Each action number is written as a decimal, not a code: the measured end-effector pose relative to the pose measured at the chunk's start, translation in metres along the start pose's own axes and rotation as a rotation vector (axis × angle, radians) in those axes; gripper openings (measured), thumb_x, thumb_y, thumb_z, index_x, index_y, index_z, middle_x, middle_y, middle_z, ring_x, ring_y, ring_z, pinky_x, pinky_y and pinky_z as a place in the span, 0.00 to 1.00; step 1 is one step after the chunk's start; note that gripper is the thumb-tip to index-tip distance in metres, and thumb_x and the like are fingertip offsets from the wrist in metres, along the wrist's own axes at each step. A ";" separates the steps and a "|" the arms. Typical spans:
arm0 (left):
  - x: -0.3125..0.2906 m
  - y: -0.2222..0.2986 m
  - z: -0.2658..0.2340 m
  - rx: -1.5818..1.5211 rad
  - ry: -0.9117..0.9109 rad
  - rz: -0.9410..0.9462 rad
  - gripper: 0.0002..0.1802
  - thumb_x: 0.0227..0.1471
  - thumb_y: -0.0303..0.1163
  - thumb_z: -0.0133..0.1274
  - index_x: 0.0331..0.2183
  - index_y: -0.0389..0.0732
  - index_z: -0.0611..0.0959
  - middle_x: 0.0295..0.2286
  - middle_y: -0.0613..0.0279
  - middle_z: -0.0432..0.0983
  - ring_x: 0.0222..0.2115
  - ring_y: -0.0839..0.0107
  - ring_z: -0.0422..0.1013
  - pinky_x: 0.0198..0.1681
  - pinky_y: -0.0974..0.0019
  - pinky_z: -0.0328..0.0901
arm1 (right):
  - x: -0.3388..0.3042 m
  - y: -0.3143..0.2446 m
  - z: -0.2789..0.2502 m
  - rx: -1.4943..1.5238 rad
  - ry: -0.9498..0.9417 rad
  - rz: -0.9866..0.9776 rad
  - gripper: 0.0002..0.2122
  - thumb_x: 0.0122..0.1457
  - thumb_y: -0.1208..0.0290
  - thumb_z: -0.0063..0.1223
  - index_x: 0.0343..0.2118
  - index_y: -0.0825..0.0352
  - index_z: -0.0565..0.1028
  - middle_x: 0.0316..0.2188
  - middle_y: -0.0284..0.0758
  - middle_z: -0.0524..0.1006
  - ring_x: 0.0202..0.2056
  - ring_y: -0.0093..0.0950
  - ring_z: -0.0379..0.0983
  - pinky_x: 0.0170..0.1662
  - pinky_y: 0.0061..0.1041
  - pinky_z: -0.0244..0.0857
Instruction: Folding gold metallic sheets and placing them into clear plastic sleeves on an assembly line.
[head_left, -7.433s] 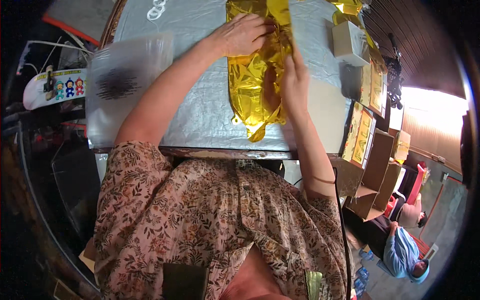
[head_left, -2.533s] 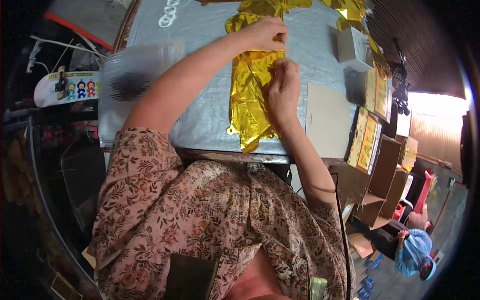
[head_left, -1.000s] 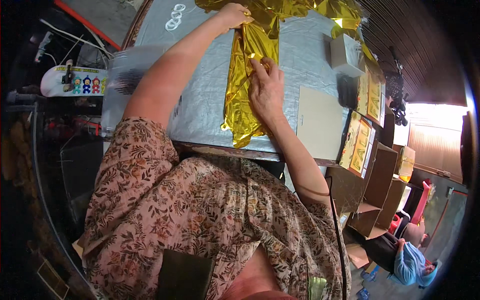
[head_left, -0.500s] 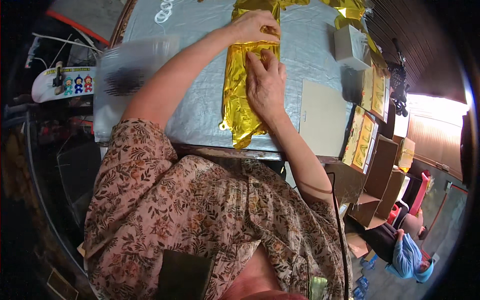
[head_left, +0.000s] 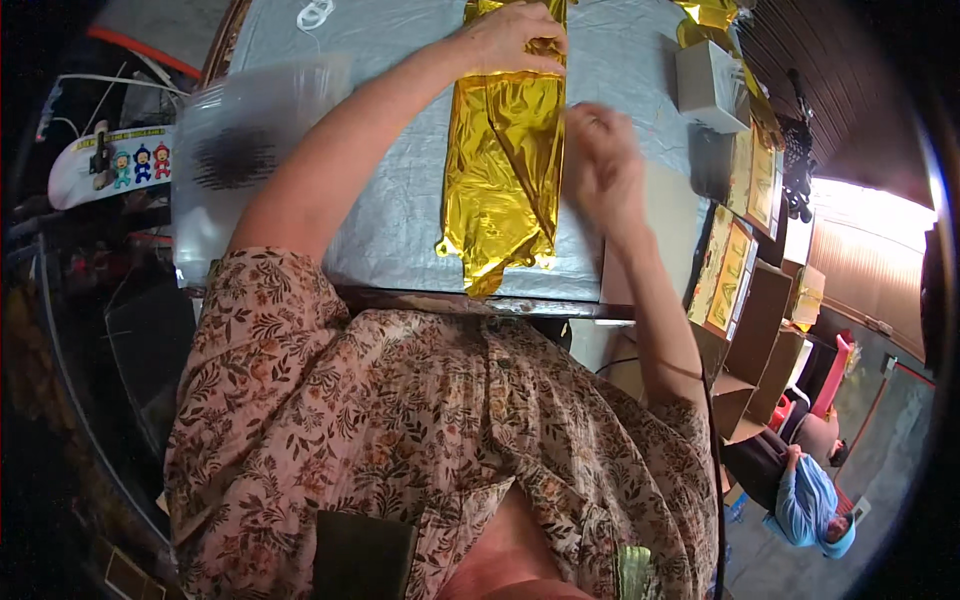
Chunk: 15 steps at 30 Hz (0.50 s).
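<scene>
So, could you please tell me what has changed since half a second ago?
The right hand has moved rightward, from over the shiny gold foil strip to beside its right edge, and looks blurred. The left hand stays on the foil, and the white rectangular box stays at its place.

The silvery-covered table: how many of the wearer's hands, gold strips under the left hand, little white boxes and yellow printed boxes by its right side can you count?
Bare hands, left hand and right hand: 2
Shiny gold foil strip: 1
Small white box: 1
Yellow-and-orange printed cardboard boxes: 2
Total: 6
</scene>
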<state>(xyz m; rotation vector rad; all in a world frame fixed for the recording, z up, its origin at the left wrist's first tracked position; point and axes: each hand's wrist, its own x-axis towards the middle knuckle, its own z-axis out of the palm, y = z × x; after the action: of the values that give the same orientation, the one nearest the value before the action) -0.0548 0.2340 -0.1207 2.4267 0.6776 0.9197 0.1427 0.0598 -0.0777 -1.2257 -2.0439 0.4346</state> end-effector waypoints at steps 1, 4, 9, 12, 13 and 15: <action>0.003 0.001 0.001 -0.017 0.005 0.008 0.18 0.47 0.45 0.67 0.35 0.44 0.83 0.33 0.57 0.75 0.38 0.58 0.72 0.41 0.57 0.67 | 0.006 0.014 -0.009 -0.141 -0.034 0.001 0.27 0.49 0.91 0.44 0.51 0.61 0.79 0.46 0.38 0.77 0.48 0.40 0.70 0.54 0.33 0.63; 0.004 0.002 0.001 0.007 -0.010 -0.011 0.18 0.47 0.45 0.67 0.35 0.45 0.83 0.33 0.56 0.74 0.38 0.57 0.72 0.41 0.57 0.67 | 0.017 0.046 -0.011 -0.298 -0.065 -0.056 0.27 0.48 0.90 0.47 0.50 0.56 0.81 0.46 0.31 0.78 0.45 0.36 0.70 0.52 0.32 0.61; 0.003 0.002 -0.002 0.022 0.003 0.001 0.18 0.47 0.45 0.67 0.36 0.45 0.83 0.34 0.56 0.75 0.38 0.57 0.72 0.42 0.57 0.67 | 0.028 0.054 -0.007 -0.350 -0.111 -0.199 0.21 0.53 0.82 0.55 0.47 0.50 0.83 0.46 0.27 0.78 0.47 0.31 0.71 0.53 0.32 0.58; 0.002 0.006 -0.014 -0.140 -0.065 -0.147 0.17 0.47 0.42 0.68 0.36 0.44 0.83 0.33 0.55 0.74 0.39 0.56 0.72 0.43 0.56 0.67 | 0.026 0.058 -0.004 -0.365 -0.117 -0.200 0.20 0.54 0.80 0.56 0.46 0.48 0.84 0.47 0.27 0.78 0.48 0.31 0.71 0.54 0.34 0.57; 0.003 0.009 -0.021 -0.309 -0.130 -0.290 0.17 0.46 0.41 0.68 0.36 0.42 0.83 0.33 0.55 0.74 0.39 0.55 0.72 0.44 0.56 0.67 | 0.027 0.060 -0.004 -0.359 -0.113 -0.207 0.20 0.54 0.80 0.56 0.46 0.48 0.84 0.47 0.27 0.78 0.48 0.31 0.71 0.54 0.34 0.57; 0.002 0.036 -0.044 -0.202 -0.050 -0.082 0.17 0.46 0.39 0.68 0.36 0.41 0.83 0.36 0.54 0.75 0.41 0.55 0.72 0.46 0.56 0.67 | 0.020 0.065 -0.010 -0.375 -0.100 -0.181 0.21 0.54 0.81 0.55 0.46 0.46 0.84 0.48 0.28 0.78 0.49 0.31 0.71 0.56 0.34 0.56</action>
<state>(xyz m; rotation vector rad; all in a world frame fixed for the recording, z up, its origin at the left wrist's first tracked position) -0.0738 0.2178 -0.0695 2.2200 0.6295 0.8490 0.1843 0.1087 -0.1017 -1.2342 -2.3722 0.0241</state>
